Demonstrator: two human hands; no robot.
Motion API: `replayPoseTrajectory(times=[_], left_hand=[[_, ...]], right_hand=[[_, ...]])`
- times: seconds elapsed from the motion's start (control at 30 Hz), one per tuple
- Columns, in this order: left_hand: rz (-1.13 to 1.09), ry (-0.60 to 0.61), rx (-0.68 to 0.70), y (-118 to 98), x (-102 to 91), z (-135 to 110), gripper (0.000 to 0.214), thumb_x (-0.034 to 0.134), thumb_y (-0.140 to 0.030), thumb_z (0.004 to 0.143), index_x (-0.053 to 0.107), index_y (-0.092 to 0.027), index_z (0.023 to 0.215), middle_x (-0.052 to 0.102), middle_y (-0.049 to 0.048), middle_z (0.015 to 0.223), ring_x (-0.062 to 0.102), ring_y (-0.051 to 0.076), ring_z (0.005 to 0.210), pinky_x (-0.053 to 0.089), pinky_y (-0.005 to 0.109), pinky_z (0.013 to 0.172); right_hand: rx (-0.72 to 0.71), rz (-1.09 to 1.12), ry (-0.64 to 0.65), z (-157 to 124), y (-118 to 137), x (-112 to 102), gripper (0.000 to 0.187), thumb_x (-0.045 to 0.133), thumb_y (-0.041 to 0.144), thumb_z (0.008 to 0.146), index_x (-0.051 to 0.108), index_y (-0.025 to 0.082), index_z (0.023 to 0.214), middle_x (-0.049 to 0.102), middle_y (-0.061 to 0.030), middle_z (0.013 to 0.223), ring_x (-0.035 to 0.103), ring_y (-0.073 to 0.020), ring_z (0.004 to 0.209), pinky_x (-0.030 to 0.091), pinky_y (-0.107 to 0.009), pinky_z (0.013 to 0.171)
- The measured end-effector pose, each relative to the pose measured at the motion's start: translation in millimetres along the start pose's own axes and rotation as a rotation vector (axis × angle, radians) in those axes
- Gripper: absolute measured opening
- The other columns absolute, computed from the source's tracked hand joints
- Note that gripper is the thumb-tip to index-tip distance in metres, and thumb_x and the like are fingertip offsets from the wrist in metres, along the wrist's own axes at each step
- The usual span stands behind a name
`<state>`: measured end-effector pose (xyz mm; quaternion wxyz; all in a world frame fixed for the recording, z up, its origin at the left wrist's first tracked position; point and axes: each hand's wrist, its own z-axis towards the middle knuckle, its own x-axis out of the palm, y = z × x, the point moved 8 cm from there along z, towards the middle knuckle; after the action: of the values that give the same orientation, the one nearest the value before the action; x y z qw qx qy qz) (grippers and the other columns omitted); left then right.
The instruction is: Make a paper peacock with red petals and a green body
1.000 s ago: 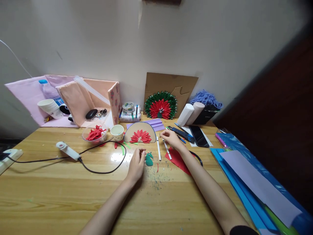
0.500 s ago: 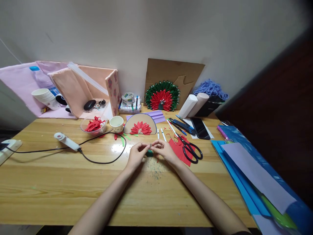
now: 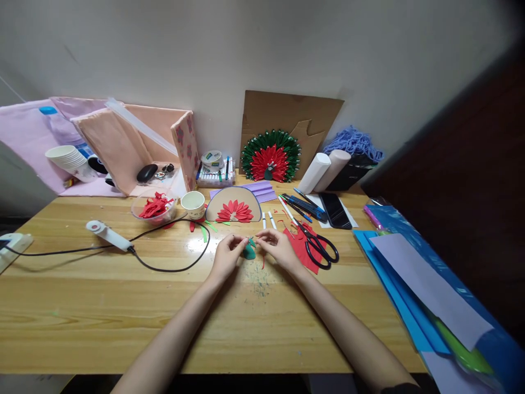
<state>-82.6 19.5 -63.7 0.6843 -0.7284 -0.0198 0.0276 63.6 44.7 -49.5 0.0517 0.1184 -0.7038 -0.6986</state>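
Note:
My left hand and my right hand are together at the middle of the wooden table, both pinched over a small teal paper bird shape that lies between them. The fingertips of both hands are closed at its top; what they pinch is too small to make out. Just behind stands a half-round card with red paper petals. Red paper scraps and black scissors lie right of my right hand.
A glue gun with a black cord lies left. A bowl of red petals and a paper cup stand behind it. A finished red-and-green fan leans on cardboard. Blue and purple sheets cover the right edge. A phone and pens lie nearby.
My right hand left the pens at the back and came in to meet my left hand over the teal shape. The scissors came into sight as my arm moved off them.

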Motion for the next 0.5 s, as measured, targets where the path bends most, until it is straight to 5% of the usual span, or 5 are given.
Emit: replayPoseTrajectory(times=[0.23,0.5], left_hand=[[0.082,0.042,0.026,-8.1,6.6,-2.4,0.029,0.062,-0.042,0.074,0.062,-0.013,0.078,0.066,0.0058,0.075,0.061,0.016,0.069,0.049,0.026,0.064],[0.431,-0.208,0.083,-18.0,-38.9,0.6,0.007,0.058,-0.024,0.076,0.060,-0.017,0.078,0.060,0.0047,0.080,0.056,0.018,0.069,0.044,0.033,0.070]], right_hand=[[0.008,-0.100,0.047,-6.4,1.0,9.0,0.025,0.069,0.040,0.070,0.066,0.015,0.074,0.066,-0.0039,0.070,0.059,-0.0142,0.062,0.047,-0.027,0.059],[0.075,0.024,-0.060,-0.3,-6.1,-13.5,0.029,0.075,0.041,0.060,0.065,0.015,0.069,0.063,-0.0025,0.063,0.058,-0.0140,0.055,0.047,-0.027,0.054]])
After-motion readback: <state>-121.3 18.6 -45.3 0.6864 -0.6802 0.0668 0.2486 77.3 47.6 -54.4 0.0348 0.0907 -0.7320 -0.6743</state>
